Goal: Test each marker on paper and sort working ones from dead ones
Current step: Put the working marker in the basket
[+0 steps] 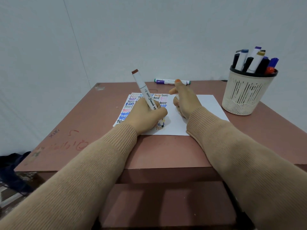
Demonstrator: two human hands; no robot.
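My left hand (146, 116) grips a white marker (144, 90) with a brown end cap, its tip touching the white paper (209, 105) near the lower rows of coloured "test" words. My right hand (183, 100) rests on the paper with its fingers curled round a small white piece, probably the marker's cap (177, 97); the index finger points away. Two markers (171, 81), one purple-capped and one green-capped, lie side by side at the table's far edge. A cream mesh cup (245, 95) at the right holds several markers.
The brown table (166, 151) has scribbles on its left part and a wall right behind it. A dark cloth (13, 165) lies on the floor to the left. A lower shelf or stool shows beneath the front edge.
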